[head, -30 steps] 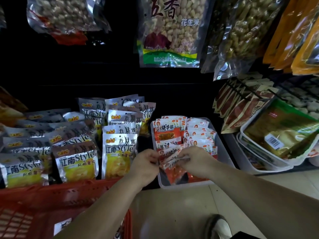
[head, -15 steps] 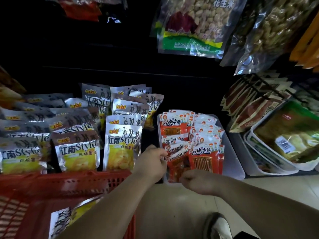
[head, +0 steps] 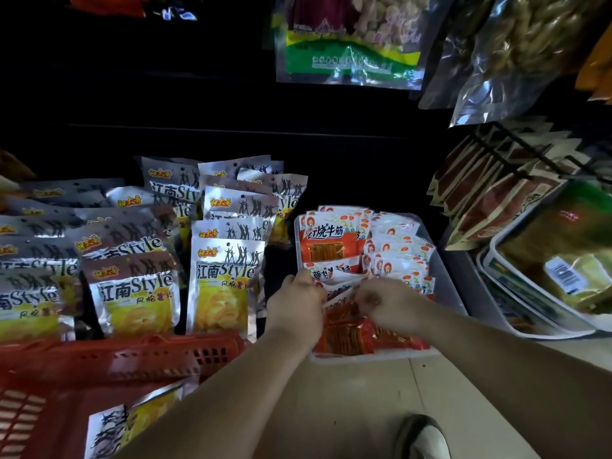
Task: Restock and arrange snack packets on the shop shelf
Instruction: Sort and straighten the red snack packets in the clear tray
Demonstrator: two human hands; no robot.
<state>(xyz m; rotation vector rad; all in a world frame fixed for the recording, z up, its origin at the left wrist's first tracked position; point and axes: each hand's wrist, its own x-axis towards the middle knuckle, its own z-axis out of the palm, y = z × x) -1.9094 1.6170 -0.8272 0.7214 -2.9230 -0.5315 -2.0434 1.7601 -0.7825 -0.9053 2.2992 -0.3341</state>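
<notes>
A clear plastic bin (head: 445, 270) on the low shelf holds several small red-and-white snack packets (head: 328, 241) standing in rows. My left hand (head: 296, 304) and my right hand (head: 385, 306) both reach into the front of the bin. Their fingers are curled around the front red packets (head: 344, 336), which lean between the two hands. The fingertips are hidden among the packets.
Silver and yellow chip bags (head: 220, 283) stand in rows to the left of the bin. A red basket (head: 109, 362) with more chip bags sits at the lower left. White trays (head: 536, 306) and hanging brown packets (head: 490, 193) fill the right. My shoe (head: 422, 438) is on the floor.
My right hand has risen from the bin's front edge back into the packets. The upright front right packet is now pushed down. The view has tilted slightly lower.
</notes>
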